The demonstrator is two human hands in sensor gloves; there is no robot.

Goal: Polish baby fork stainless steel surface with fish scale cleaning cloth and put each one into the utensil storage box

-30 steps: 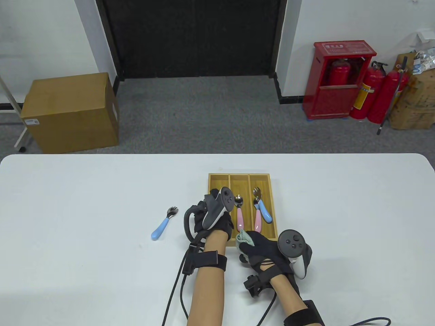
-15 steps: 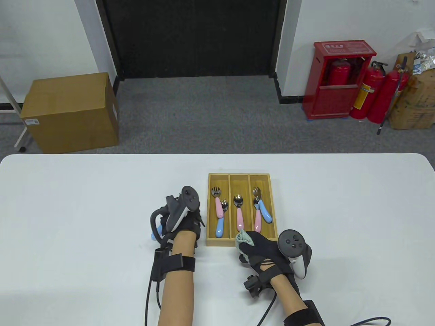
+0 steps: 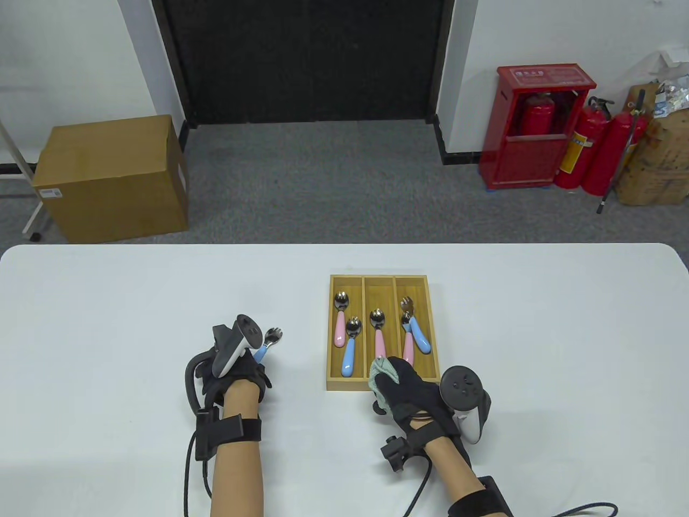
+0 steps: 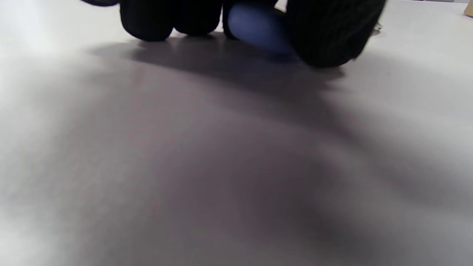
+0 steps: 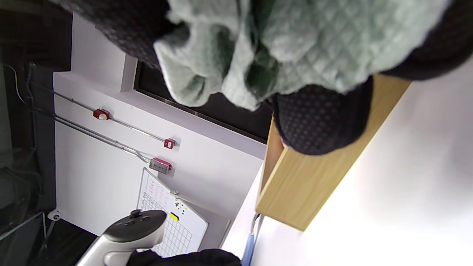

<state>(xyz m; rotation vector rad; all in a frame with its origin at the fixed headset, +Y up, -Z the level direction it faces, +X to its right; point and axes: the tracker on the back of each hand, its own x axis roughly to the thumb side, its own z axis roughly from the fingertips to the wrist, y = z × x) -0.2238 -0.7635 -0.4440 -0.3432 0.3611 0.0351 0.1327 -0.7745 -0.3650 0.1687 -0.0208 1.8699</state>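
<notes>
A blue-handled baby fork (image 3: 267, 343) lies on the white table (image 3: 107, 323), left of the wooden utensil storage box (image 3: 349, 384). My left hand (image 3: 252, 365) is over its handle end. In the left wrist view the gloved fingers (image 4: 192, 18) curl round the blue handle (image 4: 258, 31), low against the table. My right hand (image 3: 409, 390) rests at the box's near edge and grips the bunched grey-green cleaning cloth (image 3: 379, 376), seen close up as the cloth (image 5: 295, 37) in the right wrist view. The box holds several pink- and blue-handled pieces, among them a pink-handled one (image 3: 340, 318) in its left compartment.
The box has three compartments and its wooden side wall (image 5: 306, 184) fills the middle of the right wrist view. Cables trail from both wrists toward the table's near edge. A cardboard box (image 3: 110, 177) and red fire extinguishers (image 3: 586, 151) stand on the floor beyond the table.
My left hand left the box's left compartment, where a pink-handled piece now lies, moved left to the blue fork and closed on its handle. The right hand with the cloth barely shifted.
</notes>
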